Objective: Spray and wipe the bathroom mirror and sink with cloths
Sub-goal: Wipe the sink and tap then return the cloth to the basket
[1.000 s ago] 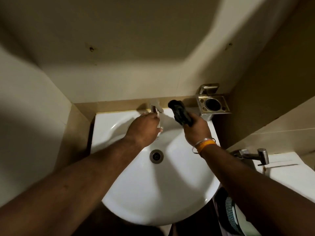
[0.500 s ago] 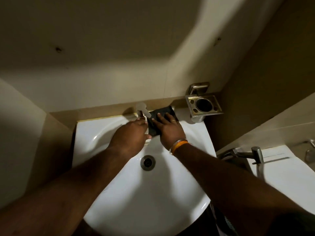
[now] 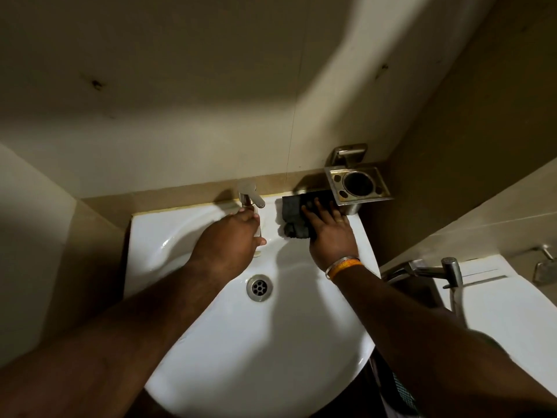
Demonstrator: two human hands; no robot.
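- Head view, largest first: white sink (image 3: pixel 229 342), wide and round, filling the middle; landmark for all below.
- Right forearm, reaching across the sink's right side, orange band at the wrist.
- Left forearm, crossing the sink's left half toward the tap.
- Dark cloth (image 3: pixel 297 214), now spread on the sink's back-right ledge, right of the tap (image 3: pixel 250 197) and under the metal holder (image 3: pixel 358 185); a second ago bunched up in the air.
- Right hand (image 3: pixel 330 233), fingers straight, pressing flat on the cloth.
- Left hand (image 3: pixel 230 239), at the tap's base behind the bowl; fingers hidden, grasp impossible to tell.
- Drain (image 3: pixel 259 287), at the sink's centre.
- Meaning: spraying not visible; wiping of the ledge likely under way, bowl probably next, mirror out of view.
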